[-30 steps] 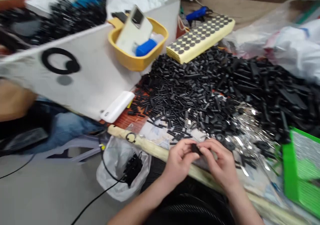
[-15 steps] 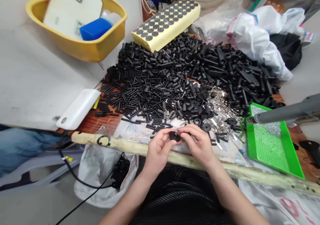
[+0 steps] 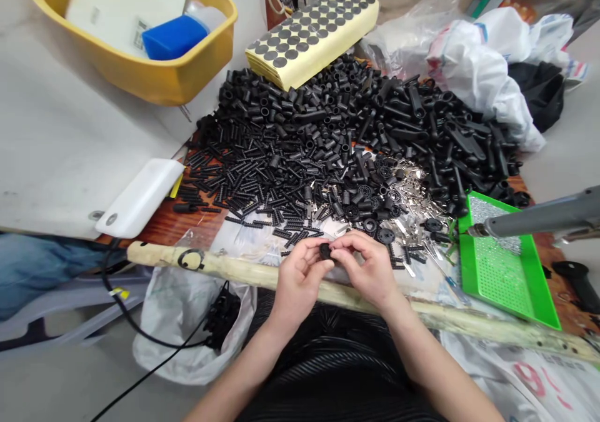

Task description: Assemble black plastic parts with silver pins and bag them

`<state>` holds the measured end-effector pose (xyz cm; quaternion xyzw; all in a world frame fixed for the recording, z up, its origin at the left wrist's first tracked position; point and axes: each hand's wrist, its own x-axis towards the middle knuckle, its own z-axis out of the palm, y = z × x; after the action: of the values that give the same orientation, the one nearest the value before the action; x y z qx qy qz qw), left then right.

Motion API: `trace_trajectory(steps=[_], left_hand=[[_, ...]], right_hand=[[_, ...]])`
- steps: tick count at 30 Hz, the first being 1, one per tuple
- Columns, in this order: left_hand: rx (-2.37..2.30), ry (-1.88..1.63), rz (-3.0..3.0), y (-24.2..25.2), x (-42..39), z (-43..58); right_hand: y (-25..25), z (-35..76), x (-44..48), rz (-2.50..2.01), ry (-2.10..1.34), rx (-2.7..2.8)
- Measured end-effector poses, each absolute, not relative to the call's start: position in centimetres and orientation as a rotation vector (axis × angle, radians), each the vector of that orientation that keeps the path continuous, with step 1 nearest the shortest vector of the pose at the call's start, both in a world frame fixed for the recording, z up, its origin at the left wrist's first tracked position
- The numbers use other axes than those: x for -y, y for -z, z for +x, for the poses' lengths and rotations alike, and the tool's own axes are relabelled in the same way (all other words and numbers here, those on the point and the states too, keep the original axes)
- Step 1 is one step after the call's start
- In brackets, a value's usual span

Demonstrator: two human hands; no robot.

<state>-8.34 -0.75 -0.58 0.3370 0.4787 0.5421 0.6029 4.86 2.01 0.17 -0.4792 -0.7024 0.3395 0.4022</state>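
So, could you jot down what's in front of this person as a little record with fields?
Left hand: pinches a small black round part
Right hand: pinches the same part from the other side
Behind the hands: heap of black plastic tubes, silvery metal bits
Right side: green tray, grey tool tip over it
Far left: yellow basin
Below table edge: white bag with black parts

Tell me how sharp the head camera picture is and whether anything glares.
Head view: sharp in the middle, left hand, right hand and the small black part between them crisp; light even, shadows soft; metal pieces beside the green tray glint.
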Motion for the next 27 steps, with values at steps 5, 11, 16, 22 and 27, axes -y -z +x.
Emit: trace_trajectory(steps=[5, 11, 16, 22, 27], left_hand=[[-1.146, -1.285, 0.763, 0.8, 0.8, -8.1], [-1.112, -1.230, 0.829, 0.8, 0.8, -8.0], [-1.117, -1.212, 0.849, 0.9, 0.9, -8.0], [-1.073, -1.245, 0.802, 1.1, 1.0, -8.1], [-1.079, -1.264, 0.771, 1.2, 0.9, -8.2]], right_hand=[[0.1, 5.0, -1.9, -1.229, -0.818, 1.780], [-0.6, 5.6, -1.5, -1.199, -0.645, 1.936], [-1.7, 5.7, -1.2, -1.241, -0.550, 2.061], [-1.2, 5.4, -1.8, -1.191, -0.820, 1.823], [-1.1, 5.2, -2.2, -1.139, -0.836, 1.813]])
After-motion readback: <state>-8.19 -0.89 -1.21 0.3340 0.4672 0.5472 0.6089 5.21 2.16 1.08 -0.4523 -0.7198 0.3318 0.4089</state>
